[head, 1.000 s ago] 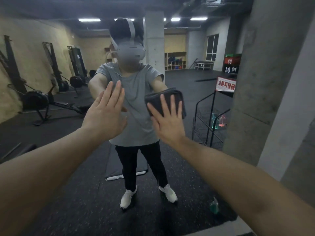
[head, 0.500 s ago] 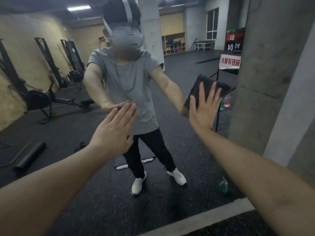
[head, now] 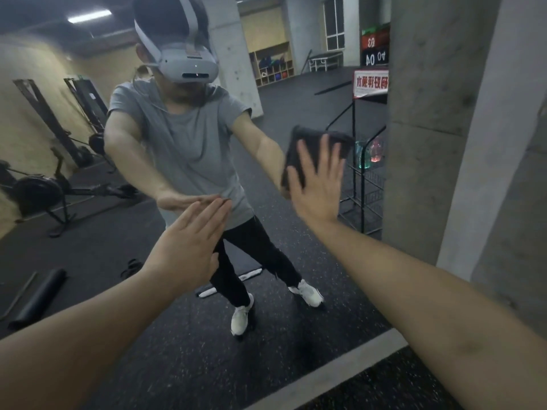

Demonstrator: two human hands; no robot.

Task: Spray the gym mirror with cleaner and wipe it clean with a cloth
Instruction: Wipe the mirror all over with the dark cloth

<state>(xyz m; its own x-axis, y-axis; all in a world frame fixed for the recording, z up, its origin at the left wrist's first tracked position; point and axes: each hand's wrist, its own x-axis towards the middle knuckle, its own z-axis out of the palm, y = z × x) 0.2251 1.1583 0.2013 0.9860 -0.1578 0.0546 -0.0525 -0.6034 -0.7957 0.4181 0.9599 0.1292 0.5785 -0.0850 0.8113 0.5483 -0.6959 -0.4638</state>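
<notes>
Right hand (head: 318,184) flat, fingers (head: 305,161) spread wide, pressing dark cloth (head: 310,143) on mirror (head: 88,261), right of centre. Left hand (head: 189,244) flat on glass, fingers straight, holding nothing. Risks: cloth slipping from under unclenched palm; bare left palm likely smearing glass; edge by right pillar (head: 429,113) missed.

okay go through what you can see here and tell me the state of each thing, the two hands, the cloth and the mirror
right hand: open, fingers spread, pressing the cloth flat on the glass.
left hand: open, fingers straight, empty, fingertips at the mirror.
cloth: dark, folded, held flat against the mirror under the right palm.
mirror: upright; wet or dry, clean or streaked, cannot be told.
</notes>
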